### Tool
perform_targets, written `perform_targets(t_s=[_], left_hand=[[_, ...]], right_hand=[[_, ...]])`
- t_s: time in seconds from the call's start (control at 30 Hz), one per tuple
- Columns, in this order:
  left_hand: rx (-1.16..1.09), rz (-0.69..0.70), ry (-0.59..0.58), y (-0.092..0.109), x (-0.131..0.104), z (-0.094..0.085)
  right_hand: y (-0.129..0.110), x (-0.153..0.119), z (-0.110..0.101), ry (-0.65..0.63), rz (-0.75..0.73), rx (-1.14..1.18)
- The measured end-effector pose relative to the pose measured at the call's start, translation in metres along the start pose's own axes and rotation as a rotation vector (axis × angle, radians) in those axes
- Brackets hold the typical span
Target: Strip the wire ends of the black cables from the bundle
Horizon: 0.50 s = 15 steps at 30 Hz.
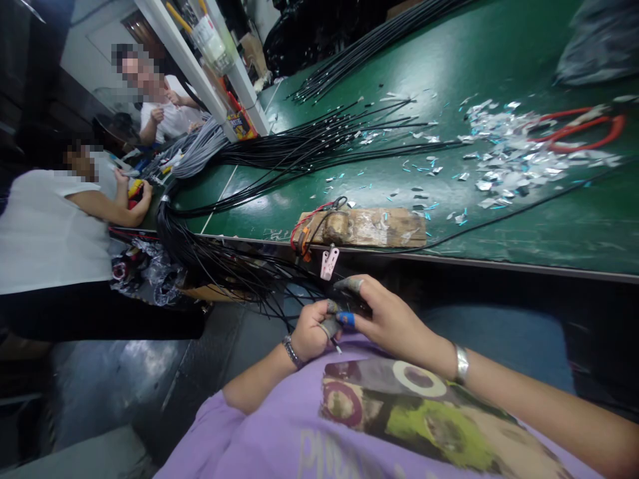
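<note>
My left hand (312, 330), with covered fingertips, is closed in front of my purple shirt. A cable end (338, 348) with a pale tip sticks out below its fingers. My right hand (382, 309) reaches in from the right, its fingertips in grey and blue covers close to the left fingers. Its thumb and index finger are apart; whether anything lies between them is too dark to tell. Thin black cables (239, 266) hang from the bench edge and run towards my hands. Just above, a pink clip (329, 263) hangs at the edge beside a wooden block (389, 227).
The green bench (279, 209) carries bundles of black cables (299, 143), a heap of foil scraps (509, 150) and red-handled scissors (589, 130). A plastic bag (599, 43) lies at the upper right. Two people in white tops (54, 226) are at the left, near a white post (249, 86).
</note>
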State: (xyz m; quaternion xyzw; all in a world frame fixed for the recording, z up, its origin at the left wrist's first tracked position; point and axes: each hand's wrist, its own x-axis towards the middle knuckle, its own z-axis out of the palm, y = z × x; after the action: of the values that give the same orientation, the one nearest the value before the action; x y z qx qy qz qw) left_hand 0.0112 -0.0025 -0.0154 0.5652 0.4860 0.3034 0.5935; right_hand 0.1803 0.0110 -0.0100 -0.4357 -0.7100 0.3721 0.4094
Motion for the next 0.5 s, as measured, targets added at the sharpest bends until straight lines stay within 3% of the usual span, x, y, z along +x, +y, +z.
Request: perform_targets(t_s=[0.13,0.27,0.4,0.5], left_hand=[[0.044,0.039,0.101,0.0,0.002,0.0],[0.259,0.24,0.201,-0.002,0.002,-0.001],[0.508,0.413,0.183,-0.005,0.001,-0.005],[0.607,0.448,0.164,-0.006,0.0,-0.007]], right_hand=[[0.0,-0.002,-0.009,0.085,-0.026,-0.082],[0.001,-0.007,-0.012,-0.033,-0.054,-0.291],[-0.003,-0.006,-0.009,-0.109,-0.053,-0.498],[-0.005,-0.002,-0.009,-0.148,-0.001,-0.455]])
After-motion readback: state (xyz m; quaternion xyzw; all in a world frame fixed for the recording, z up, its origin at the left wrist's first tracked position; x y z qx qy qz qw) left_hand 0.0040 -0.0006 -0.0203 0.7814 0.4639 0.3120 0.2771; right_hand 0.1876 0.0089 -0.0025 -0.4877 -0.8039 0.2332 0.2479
